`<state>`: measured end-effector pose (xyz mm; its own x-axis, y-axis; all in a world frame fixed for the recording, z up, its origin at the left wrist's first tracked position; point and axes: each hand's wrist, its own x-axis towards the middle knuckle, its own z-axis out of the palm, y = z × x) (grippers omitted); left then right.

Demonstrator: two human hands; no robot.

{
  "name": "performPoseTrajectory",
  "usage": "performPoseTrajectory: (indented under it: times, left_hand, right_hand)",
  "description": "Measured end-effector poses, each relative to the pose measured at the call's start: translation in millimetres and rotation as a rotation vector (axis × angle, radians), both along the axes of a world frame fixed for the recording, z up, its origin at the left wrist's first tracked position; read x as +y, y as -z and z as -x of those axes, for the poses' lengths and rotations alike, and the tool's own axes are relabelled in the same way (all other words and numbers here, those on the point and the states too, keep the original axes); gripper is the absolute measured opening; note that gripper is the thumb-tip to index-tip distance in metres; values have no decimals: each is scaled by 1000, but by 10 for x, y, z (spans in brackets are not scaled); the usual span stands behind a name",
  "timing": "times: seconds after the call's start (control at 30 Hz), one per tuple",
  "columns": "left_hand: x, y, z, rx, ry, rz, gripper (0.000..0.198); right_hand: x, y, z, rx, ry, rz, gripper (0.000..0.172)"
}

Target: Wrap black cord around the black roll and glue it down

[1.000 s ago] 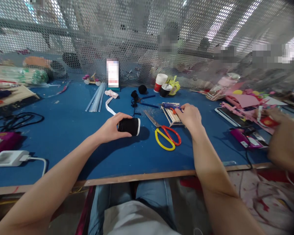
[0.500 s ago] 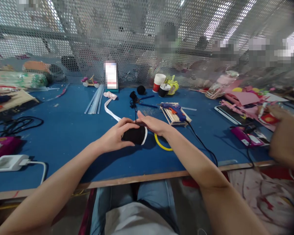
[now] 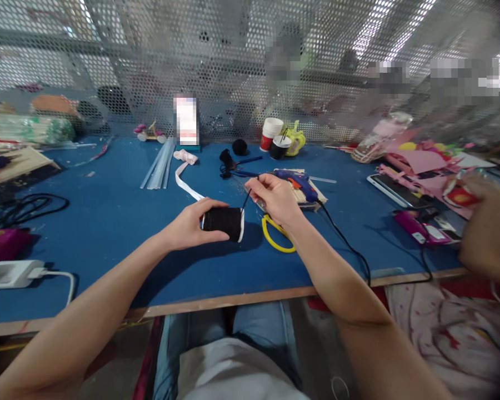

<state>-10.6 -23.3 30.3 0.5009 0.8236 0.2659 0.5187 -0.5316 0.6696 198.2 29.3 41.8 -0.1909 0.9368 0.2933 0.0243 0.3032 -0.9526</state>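
My left hand (image 3: 189, 226) grips a spool of black thread (image 3: 224, 220) lying on its side just above the blue table (image 3: 108, 222). My right hand (image 3: 275, 197) is pinched on the black thread end (image 3: 246, 199), drawn up and taut from the spool. Yellow-and-red scissors (image 3: 277, 239) lie under my right wrist, only the yellow loop showing. Behind my right hand a blue glue gun (image 3: 298, 182) rests on a bundle of wooden sticks (image 3: 316, 195).
Paper cups (image 3: 277, 143), a pink ribbon (image 3: 185, 169), clear glue sticks (image 3: 158, 164) and black yarn (image 3: 233, 153) lie further back. A white charger (image 3: 8, 273) and cables sit left. Another person's hand (image 3: 485, 222), phones and pink craft scraps are at right. Mesh screen behind.
My right hand left the wooden sticks, came over to the spool, took the thread end and drew it up and right. The spool stayed in my left hand.
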Motion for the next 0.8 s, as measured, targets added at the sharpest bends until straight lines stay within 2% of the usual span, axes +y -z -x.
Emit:
performPoseTrajectory:
  times: [0.23, 0.8]
  left_hand:
    - [-1, -2, -5, 50, 31, 73, 55]
    - [-28, 12, -38, 87, 153, -72, 58]
  right_hand:
    - [22, -5, -33, -128, 94, -104, 33]
    - [-16, 14, 28, -351, 72, -159, 34]
